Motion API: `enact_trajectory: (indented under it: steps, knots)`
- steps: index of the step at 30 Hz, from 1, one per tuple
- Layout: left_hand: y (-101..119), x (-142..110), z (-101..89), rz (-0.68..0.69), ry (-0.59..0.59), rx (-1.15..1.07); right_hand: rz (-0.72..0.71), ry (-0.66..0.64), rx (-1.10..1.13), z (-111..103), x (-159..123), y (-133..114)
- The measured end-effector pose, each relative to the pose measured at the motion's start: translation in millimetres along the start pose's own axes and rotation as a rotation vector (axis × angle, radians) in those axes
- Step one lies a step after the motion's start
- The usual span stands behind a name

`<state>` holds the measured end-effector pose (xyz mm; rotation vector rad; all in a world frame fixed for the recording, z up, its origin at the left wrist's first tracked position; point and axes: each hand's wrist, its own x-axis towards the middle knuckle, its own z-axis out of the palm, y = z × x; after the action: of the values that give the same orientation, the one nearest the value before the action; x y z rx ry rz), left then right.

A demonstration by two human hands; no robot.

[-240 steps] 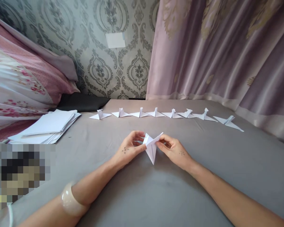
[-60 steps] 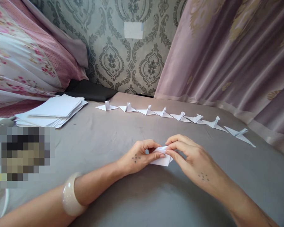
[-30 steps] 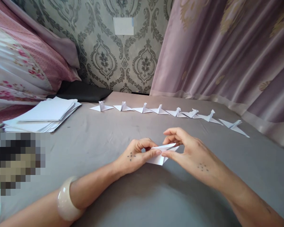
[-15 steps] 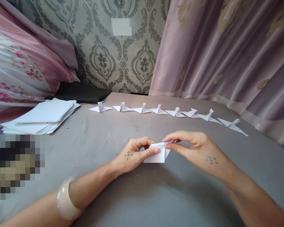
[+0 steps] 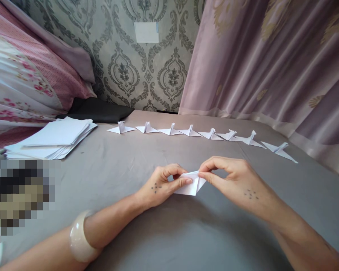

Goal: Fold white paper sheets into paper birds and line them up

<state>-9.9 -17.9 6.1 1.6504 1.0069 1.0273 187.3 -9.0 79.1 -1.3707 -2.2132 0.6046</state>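
— Item held?
— One folded paper, above the grey sheet; pinched by left hand and right hand, thumbs against fingers.
— Beyond?
— Eight folded paper birds, set in a row.

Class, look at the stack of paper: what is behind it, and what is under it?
Behind the stack lies a flat black thing. Grey cloth shows beside the stack, but whatever is directly under it is covered and cannot be seen.
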Motion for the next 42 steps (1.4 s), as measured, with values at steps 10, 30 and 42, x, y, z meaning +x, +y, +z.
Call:
enact_trajectory:
  steps: [10, 30, 42]
  knots:
    - [1.7, -0.1, -1.8, -0.003, -0.056, 0.071, 0.058, 0.022, 0.069, 9.4, 1.0, 3.2]
    - [0.2, 6.7, 1.1, -0.242, 0.099, -0.379, 0.089, 0.187, 0.588, 15.6, 10.0, 4.1]
    - [-8.6, 10.7, -0.8, -0.242, 0.253, -0.512, 0.18, 0.18, 0.427, 61.7, 12.0, 14.9]
